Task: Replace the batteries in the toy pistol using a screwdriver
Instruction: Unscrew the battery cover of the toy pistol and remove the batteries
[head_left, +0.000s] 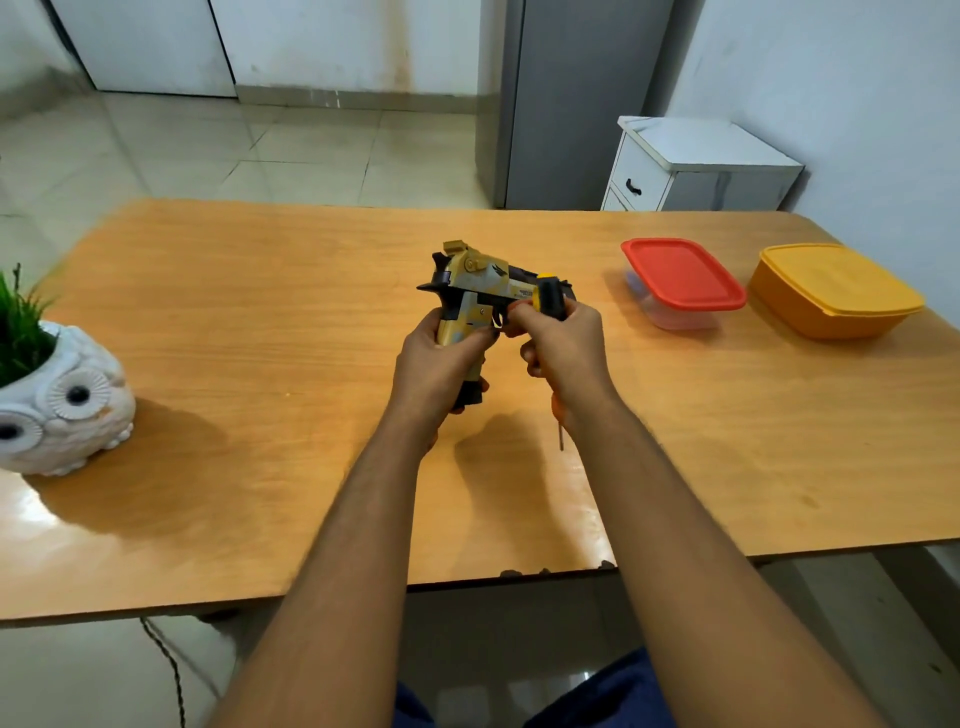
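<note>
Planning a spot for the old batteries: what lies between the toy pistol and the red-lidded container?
Only bare table, seen in the head view, separates the toy pistol from the red-lidded container.

- The left hand (436, 364) grips the handle of the toy pistol (480, 296), yellow and dark, held above the wooden table (260, 322).
- The right hand (563, 348) holds a screwdriver (551, 296): black and yellow handle up by the pistol's barrel, metal tip pointing down below the wrist.
- 2 lidded containers sit at the right: a red-lidded box (683, 280) and a yellow box (836, 288).
- An owl-shaped planter (65, 410) stands at the left edge.
</note>
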